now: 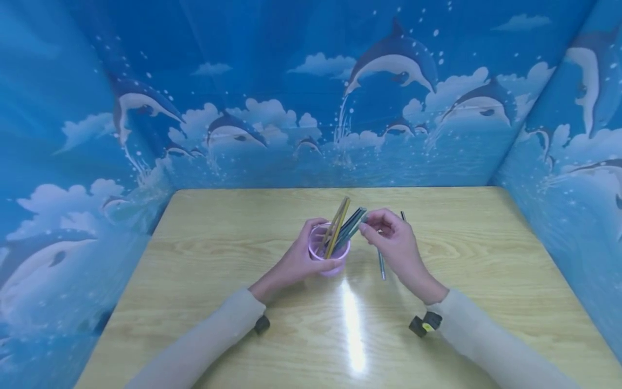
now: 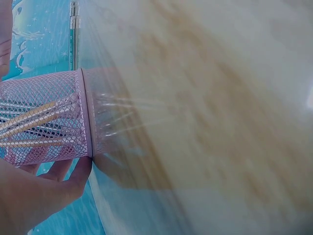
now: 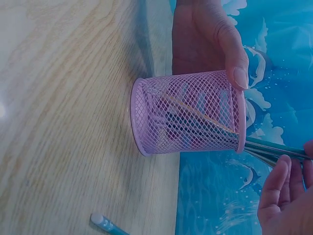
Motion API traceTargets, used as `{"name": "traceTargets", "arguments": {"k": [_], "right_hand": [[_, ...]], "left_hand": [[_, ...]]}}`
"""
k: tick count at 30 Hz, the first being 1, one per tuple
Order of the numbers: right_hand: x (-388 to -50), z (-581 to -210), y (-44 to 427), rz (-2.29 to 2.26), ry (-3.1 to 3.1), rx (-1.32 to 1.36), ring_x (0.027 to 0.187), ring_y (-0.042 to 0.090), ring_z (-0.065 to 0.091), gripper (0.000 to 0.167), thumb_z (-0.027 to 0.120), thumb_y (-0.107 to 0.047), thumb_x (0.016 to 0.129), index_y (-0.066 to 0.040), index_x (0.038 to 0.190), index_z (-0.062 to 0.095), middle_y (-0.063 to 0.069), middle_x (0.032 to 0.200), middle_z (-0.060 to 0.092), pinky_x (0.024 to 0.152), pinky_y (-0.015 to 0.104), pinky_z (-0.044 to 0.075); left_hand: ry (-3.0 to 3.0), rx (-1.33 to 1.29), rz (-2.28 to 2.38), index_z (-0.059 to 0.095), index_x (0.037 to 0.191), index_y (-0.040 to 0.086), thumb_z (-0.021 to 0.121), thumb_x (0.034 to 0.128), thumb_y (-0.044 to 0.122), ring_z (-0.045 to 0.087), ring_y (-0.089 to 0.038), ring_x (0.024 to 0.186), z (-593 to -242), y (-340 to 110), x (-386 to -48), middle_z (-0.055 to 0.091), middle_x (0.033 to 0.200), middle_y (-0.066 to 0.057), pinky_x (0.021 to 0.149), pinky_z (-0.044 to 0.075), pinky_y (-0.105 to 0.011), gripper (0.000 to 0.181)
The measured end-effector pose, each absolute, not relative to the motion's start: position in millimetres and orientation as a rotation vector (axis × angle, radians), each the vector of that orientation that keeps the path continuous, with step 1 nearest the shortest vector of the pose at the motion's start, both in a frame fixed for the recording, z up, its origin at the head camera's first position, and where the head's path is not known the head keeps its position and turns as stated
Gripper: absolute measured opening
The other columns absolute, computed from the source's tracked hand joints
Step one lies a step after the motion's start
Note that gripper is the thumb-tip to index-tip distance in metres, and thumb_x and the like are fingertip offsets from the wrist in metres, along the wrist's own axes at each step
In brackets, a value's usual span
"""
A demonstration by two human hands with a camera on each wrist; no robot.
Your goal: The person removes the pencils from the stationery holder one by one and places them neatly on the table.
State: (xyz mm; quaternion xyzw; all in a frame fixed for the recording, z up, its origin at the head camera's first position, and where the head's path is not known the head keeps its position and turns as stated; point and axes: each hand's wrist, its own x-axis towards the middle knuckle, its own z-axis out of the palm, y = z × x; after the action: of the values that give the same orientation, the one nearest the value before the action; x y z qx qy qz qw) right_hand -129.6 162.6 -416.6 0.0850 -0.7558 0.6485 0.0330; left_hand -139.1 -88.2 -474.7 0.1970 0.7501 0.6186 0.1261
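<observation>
A pink mesh pen cup [image 1: 334,270] stands upright on the table, with my left hand [image 1: 300,256] gripping it round its side. In the right wrist view, the left thumb [image 3: 239,77] lies along the cup's rim. Yellow pencils [image 1: 337,229] lean out of the cup, beside a bundle of dark green pencils [image 1: 351,228]. My right hand [image 1: 396,246] pinches the upper ends of the green pencils, whose lower ends are inside the cup. A loose green pencil [image 1: 381,265] lies on the table below the right hand, which partly hides it.
The wood-grain table [image 1: 218,232] carries a bright light reflection in front of the cup. Blue sheets printed with dolphins [image 1: 393,59] and clouds stand behind the table and at both sides. Black devices [image 1: 425,323] are strapped at the wrists.
</observation>
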Motion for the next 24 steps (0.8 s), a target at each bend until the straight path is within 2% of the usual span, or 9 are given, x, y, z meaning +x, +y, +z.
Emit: {"name": "traceTargets", "arguments": {"k": [3,7,13,18,24], "right_hand": [[-128,-417,162,1.952,-2.304,0.285,0.097,0.017,0.072,0.023,0.077,-0.01,0.102,0.004,0.118,0.069,0.014,0.11,0.073,0.087,0.025,0.063],[-125,-414,162,1.954,-2.229,0.347,0.099,0.02,0.074,0.021,0.076,-0.005,0.102,0.006,0.118,0.068,0.018,0.114,0.075,0.088,0.027,0.064],[-119,-407,161,1.991,-2.077,0.404,0.097,0.021,0.075,0.017,0.07,0.008,0.1,0.012,0.116,0.065,0.018,0.109,0.074,0.086,0.026,0.064],[-120,-400,163,2.051,-1.897,0.535,0.097,0.022,0.074,0.016,0.063,0.016,0.1,0.018,0.115,0.062,0.022,0.107,0.073,0.09,0.029,0.064],[-123,-387,164,2.065,-1.765,0.652,0.098,0.025,0.072,0.019,0.06,0.017,0.1,0.022,0.118,0.058,0.024,0.108,0.07,0.09,0.032,0.064]], "left_hand": [[2.182,0.577,1.803,0.036,0.16,0.024,0.095,0.0864,0.023,0.061,-0.026,0.133,-474,-88,-140,0.055,0.153,-0.007,0.11,0.055,-0.048,0.094],[2.198,0.575,1.801,0.036,0.16,0.022,0.095,0.0856,0.023,0.061,-0.025,0.132,-476,-88,-140,0.056,0.151,-0.006,0.11,0.055,-0.047,0.095],[2.179,0.555,1.821,0.036,0.158,0.024,0.096,0.0847,0.021,0.062,-0.023,0.132,-477,-88,-138,0.057,0.151,-0.003,0.11,0.056,-0.045,0.095],[2.187,0.546,1.816,0.036,0.158,0.024,0.096,0.085,0.021,0.062,-0.024,0.131,-476,-88,-137,0.056,0.151,-0.004,0.109,0.056,-0.045,0.095],[2.19,0.542,1.81,0.036,0.158,0.025,0.095,0.0855,0.021,0.062,-0.024,0.131,-474,-89,-137,0.056,0.15,-0.004,0.109,0.056,-0.043,0.094]]}}
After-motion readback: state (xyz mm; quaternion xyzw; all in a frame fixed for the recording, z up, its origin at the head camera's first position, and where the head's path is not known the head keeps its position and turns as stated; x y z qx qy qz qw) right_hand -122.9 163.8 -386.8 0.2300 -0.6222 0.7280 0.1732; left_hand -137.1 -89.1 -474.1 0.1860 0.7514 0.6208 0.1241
